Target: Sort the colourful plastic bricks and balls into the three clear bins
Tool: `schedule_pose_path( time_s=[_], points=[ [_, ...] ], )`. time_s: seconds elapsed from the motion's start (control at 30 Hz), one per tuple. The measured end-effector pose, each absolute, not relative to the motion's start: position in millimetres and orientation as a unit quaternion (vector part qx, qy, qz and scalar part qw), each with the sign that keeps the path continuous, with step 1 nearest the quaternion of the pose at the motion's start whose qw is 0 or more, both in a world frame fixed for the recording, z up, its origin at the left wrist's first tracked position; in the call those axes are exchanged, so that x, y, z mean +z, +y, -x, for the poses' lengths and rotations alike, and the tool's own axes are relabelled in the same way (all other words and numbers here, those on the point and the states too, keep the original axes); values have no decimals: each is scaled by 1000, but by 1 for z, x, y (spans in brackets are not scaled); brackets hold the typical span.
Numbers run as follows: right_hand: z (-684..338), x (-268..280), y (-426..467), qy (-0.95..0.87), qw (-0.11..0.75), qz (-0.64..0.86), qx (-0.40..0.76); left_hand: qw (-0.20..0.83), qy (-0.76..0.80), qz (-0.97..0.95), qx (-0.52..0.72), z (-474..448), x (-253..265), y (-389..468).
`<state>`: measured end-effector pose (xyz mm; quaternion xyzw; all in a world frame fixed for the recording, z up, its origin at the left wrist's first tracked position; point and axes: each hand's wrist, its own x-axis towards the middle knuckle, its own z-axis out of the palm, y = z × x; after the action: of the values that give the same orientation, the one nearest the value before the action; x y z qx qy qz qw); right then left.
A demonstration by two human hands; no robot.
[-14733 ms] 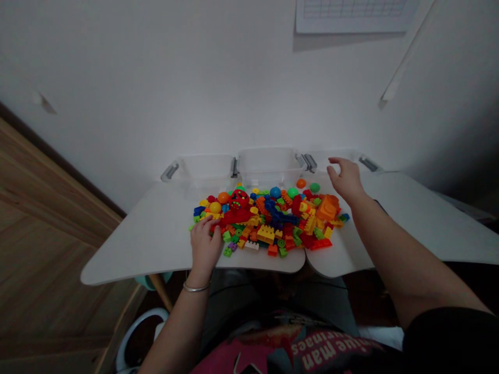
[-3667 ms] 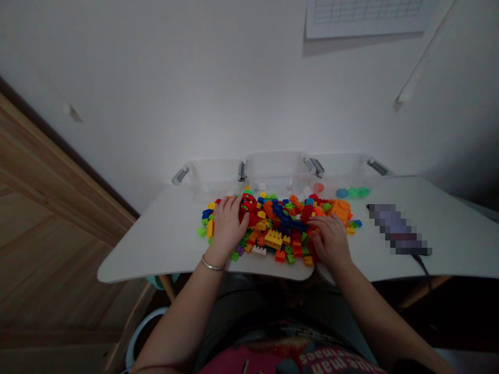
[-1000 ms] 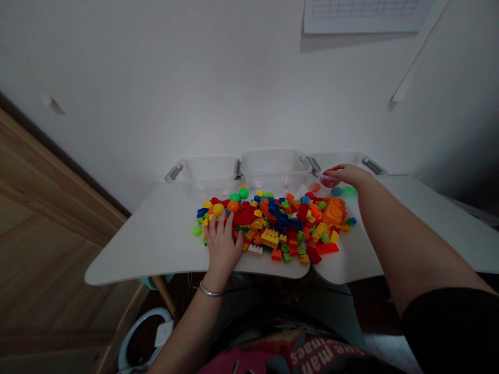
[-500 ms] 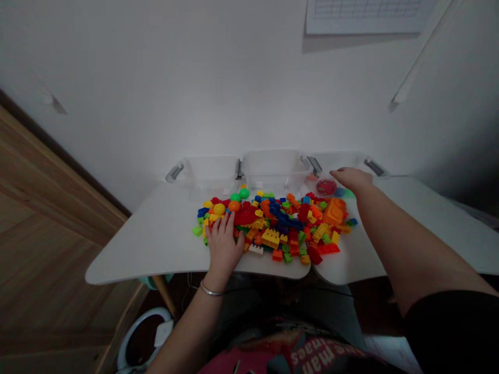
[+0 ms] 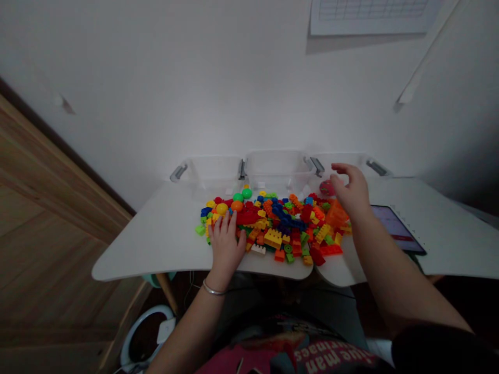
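Item, right hand (image 5: 353,192): held above the right end of the heap; its fingers (image 5: 345,167) are curved, thumb and forefinger well parted, nothing visible between them.

Item, red ball (image 5: 326,188): just beyond and left of the right thumb, in the clear right bin (image 5: 345,155). Change: a second ago those fingers held it; now it lies released and the hand has drawn back somewhat. In my judgement this leaves the right fingers free and the bin one ball fuller.

Item, left hand (image 5: 226,245): palm down at the heap's left part, much as a second ago, fingers loosely spread. No grip shows; what lies beneath them is hidden from me.

Item, balls by the left fingertips: yellow ball (image 5: 222,209) and orange ball (image 5: 237,206), close ahead, contact uncertain; two green balls (image 5: 247,193) farther on, short of the bins.

Item, heap of blocks (image 5: 273,239): mixed colours, filling the span between both hands.

Item, edges: the tabletop (image 5: 156,234) ends under the left wrist; its front notch lies between the hands, a dark red piece (image 5: 317,256) beside it. Device (image 5: 395,226): right of the right wrist, limiting the sideways room there. Bare surface: left of the left fingers.
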<state>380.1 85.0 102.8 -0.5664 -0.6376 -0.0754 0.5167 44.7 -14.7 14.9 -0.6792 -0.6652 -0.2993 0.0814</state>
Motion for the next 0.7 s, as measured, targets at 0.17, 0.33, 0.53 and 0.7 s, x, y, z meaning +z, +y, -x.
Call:
schedule_pose_path(
  time_s=[0.17,0.33,0.53,0.7],
  points=[
    [-332,69,34,-705,495,504,-67,56,-649,679,-337,-37,19,-10],
    [-307,36,11,-760,428,485,-56,55,-655,681,-323,-31,41,7],
    [-304,35,7,-765,421,481,-77,52,-690,691,-210,-40,71,26],
    [-305,35,6,-766,426,476,-77,55,-698,701,-133,-45,78,37]
  ],
)
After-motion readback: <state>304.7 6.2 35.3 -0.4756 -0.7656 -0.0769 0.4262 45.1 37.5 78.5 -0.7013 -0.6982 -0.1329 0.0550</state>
